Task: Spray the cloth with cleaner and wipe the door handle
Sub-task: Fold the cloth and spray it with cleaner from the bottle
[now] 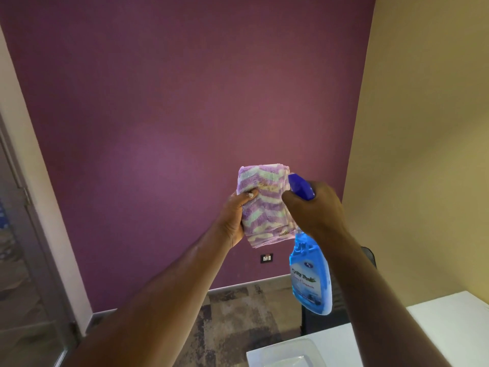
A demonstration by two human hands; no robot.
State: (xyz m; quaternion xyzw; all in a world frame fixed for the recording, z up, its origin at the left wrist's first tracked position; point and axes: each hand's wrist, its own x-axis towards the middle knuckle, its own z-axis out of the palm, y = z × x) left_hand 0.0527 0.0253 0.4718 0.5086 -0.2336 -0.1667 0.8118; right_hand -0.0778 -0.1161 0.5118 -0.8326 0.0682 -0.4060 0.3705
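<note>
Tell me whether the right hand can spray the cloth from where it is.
Probably yes: the right hand holds the spray bottle with its nozzle right beside the cloth in the left hand, nothing between.

Cloth [264, 205] held up in left hand [234, 221], centre of view, w/ the wall [172, 102] behind. Spray bottle [311, 263] in right hand [313, 205], just right of cloth, nozzle end touching or nearly touching cloth's right edge; bottle body hangs below the hand. Wall socket [266, 258] low on wall, below cloth, left of bottle. Counter [449, 321] bottom right, w/ a tray [285, 350] on its near-left part. Chair [341, 300] behind bottle, betw. counter and wall. Door [23, 260] at far left.
</note>
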